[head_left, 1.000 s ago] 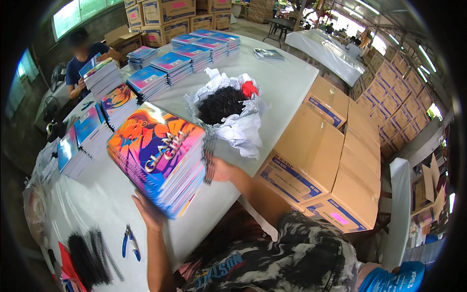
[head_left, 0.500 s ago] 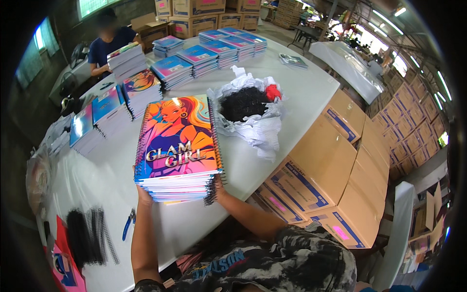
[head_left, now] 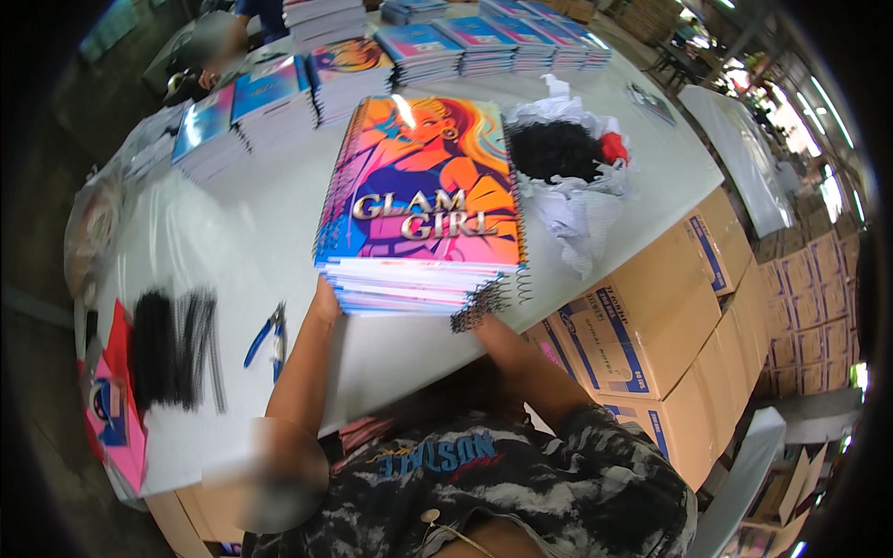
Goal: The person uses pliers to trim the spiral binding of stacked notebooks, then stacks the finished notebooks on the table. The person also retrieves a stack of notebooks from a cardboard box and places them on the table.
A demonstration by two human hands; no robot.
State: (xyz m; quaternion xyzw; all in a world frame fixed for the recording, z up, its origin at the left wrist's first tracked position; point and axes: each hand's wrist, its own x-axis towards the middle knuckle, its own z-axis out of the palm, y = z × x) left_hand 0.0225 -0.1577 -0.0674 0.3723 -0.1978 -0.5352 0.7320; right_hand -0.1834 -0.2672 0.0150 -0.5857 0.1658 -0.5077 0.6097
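Note:
Between my two hands is a thick stack of spiral notebooks [head_left: 428,186], its top cover showing an orange, pink and blue cartoon figure. My left hand [head_left: 325,298] grips the stack's near left corner. My right hand [head_left: 486,327] is at the near right corner, beside black coil ends that stick out. Most fingers of both hands are hidden beneath or behind the stack. Left of my left forearm lie blue-handled pliers [head_left: 265,339]. Farther left is a bunch of loose black spiral coils [head_left: 172,349]. Right of the stack, crumpled white wrapping [head_left: 577,209] holds a black tangle [head_left: 558,153] and a red scrap [head_left: 614,147].
Several notebook piles [head_left: 349,88] line the far side of the white table [head_left: 233,214]. A person in dark blue [head_left: 260,11] is partly visible at the back left. Cardboard boxes [head_left: 642,325] stand against the table's right edge. A pink and red sheet [head_left: 112,409] lies at left.
The view has tilted downward, so the table and its contents sit higher and farther right in the picture. Both hands still hold the notebook stack.

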